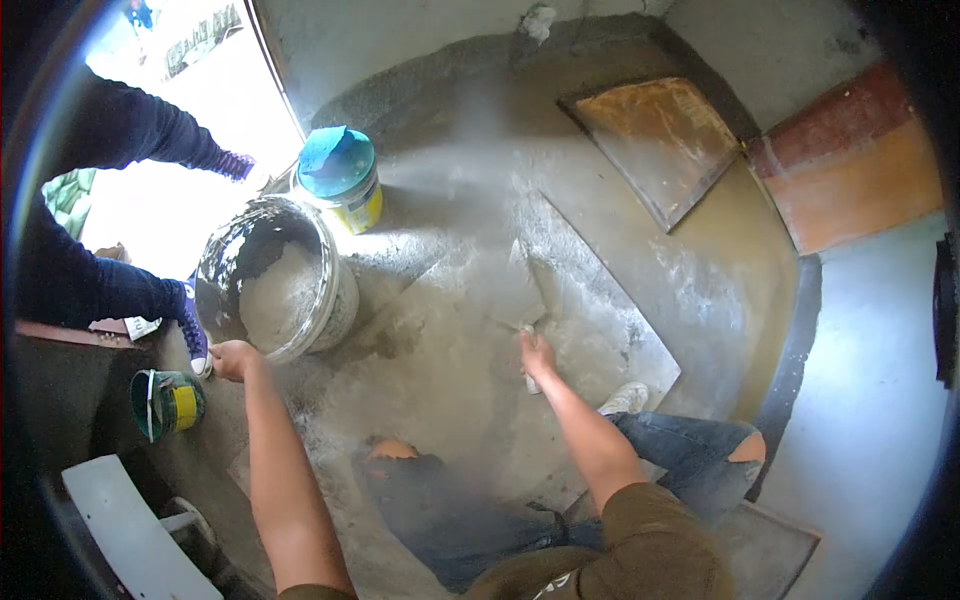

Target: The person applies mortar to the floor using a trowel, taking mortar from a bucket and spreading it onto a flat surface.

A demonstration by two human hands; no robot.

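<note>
My right hand (537, 352) is closed round the handle of a pointed trowel (517, 283). Its blade lies over wet grey mortar (440, 320) spread on the floor. To the left, my left hand (232, 360) is closed at the near rim of a large bucket (345, 300). That bucket leans with its mouth toward the left and holds a mass of grey mortar (282, 290). My fingertips there are partly hidden. A hazy smear blurs the middle of the picture around the trowel.
Behind the large bucket stands a pail with a blue lid (335, 165). A small green bucket (167, 404) is near my left forearm. Another person's purple shoe (193, 325) is beside the large bucket. Boards (660, 145) lie at the back right. A white curved panel (135, 525) is lower left.
</note>
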